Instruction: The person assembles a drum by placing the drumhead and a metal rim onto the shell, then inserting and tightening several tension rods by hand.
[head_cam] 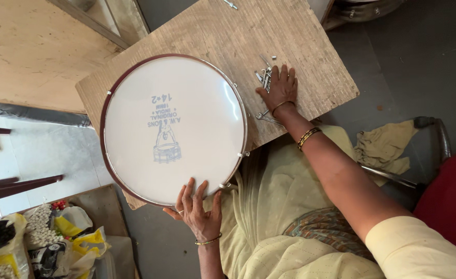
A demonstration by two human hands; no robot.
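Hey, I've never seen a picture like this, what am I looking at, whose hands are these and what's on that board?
This is one picture from a camera worn on a person's head, looking down at their own two bare hands. No machine is involved. On a rough wooden board lies a round drum with a white skin and a dark red rim. The left hand rests flat on the near edge of the drum, steadying it rather than gripping it. The right hand lies spread over a small pile of metal bolts; whether it has hold of any cannot be told. A metal spanner lies on the board by that wrist.
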